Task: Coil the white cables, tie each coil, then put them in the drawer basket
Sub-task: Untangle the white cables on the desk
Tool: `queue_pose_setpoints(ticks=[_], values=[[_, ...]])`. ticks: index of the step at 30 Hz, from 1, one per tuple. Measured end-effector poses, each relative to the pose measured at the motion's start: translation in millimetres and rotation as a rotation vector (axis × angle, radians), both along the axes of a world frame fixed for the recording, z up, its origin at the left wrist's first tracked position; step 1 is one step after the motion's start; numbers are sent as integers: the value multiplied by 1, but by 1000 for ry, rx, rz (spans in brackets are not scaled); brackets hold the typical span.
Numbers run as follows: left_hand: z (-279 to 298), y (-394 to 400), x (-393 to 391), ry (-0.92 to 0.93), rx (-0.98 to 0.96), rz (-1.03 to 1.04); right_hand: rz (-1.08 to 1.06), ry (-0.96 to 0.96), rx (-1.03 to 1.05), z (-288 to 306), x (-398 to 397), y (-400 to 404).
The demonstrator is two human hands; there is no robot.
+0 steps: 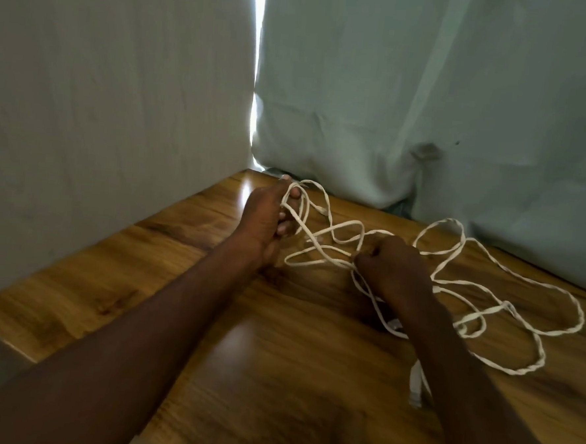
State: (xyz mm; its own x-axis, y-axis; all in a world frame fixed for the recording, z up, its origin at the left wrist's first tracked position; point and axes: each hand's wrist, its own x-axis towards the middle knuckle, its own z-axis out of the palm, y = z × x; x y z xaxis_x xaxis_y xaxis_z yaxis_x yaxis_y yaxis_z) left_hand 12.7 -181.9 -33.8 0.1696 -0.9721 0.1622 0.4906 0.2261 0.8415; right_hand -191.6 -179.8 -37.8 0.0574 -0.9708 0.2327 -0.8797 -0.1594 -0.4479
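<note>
A long white cable (507,290) lies in loose tangled loops across the wooden table (276,358), mostly to the right. My left hand (268,217) is raised near the table's far corner, and a few loops of the cable hang around its fingers. My right hand (395,266) is closed in a fist on strands of the same cable at the middle of the tangle. A flat white plug end (415,387) shows beside my right forearm. No drawer basket is in view.
A pale wall (103,107) stands along the table's left side. A light blue-green curtain (430,93) hangs behind the table's far edge, with a bright gap of daylight (257,48) between wall and curtain.
</note>
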Motion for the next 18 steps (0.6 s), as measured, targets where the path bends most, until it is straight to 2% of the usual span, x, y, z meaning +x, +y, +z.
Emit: queue_pose_setpoints(ticks=[3,7,9,11,12,13,14,17,18], values=[[-2,-4,12,208,72,0,32,-33,-14,4,0,2],[-3,-7,26,335,130,93,217,-207,248,36,1,17],[-5,-8,28,387,157,103,340,-82,342,46,1,26],[-7,-9,28,402,165,96,397,122,258,39,2,26],[-7,-9,27,401,167,92,392,151,189,34,2,25],[-7,-9,27,391,170,94,396,98,144,29,2,24],[-6,-9,27,377,173,107,381,-39,146,26,1,23],[-6,-7,33,392,169,145,155,-697,264,24,-3,16],[-6,-7,36,428,158,141,52,-829,294,24,-6,11]])
